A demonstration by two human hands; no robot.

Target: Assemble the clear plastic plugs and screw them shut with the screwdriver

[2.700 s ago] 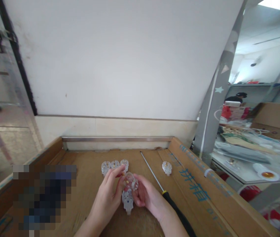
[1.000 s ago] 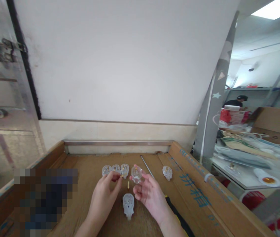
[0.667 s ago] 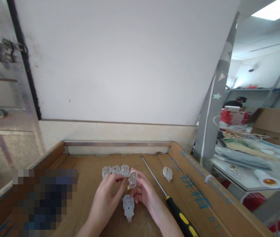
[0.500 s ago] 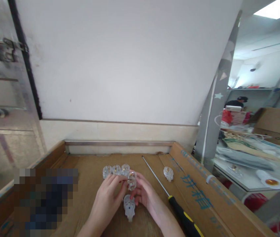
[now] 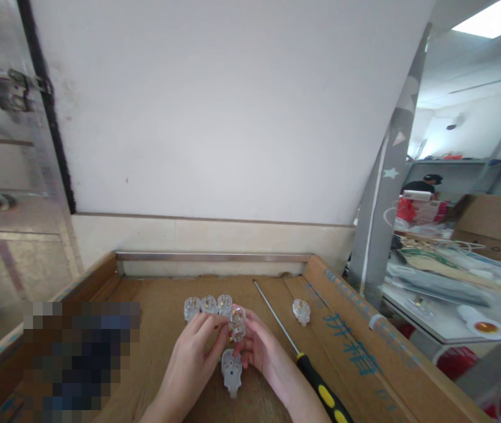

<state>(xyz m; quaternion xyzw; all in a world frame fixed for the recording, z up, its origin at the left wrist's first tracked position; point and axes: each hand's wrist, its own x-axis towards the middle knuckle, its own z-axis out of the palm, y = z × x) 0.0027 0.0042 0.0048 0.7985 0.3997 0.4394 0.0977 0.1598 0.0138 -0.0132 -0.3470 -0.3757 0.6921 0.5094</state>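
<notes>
My right hand (image 5: 257, 338) is closed around a clear plastic plug part (image 5: 237, 326) with brass-coloured metal inside, held just above the cardboard. From the other side my left hand (image 5: 200, 341) reaches in, thumb and forefinger pinched together at the plug part's left edge. Whatever lies between those fingertips is too small to make out. Directly below the hands lies another translucent plug piece (image 5: 231, 373), its narrow end toward me. Beyond the left hand, three clear plug parts (image 5: 209, 303) with metal pins stand side by side in a row, partly covered by the fingers.
A long screwdriver (image 5: 323, 390) with a black and yellow handle lies right of my right forearm. Farther right is a single clear plug part (image 5: 301, 311). Cardboard walls (image 5: 351, 329) border the work surface. A cluttered table (image 5: 436, 317) stands beyond; a person (image 5: 422, 185) is in the background.
The screwdriver's handle end has swung slightly left while its tip stays put. The plug part in my right hand has turned a little, and my hands have barely shifted.
</notes>
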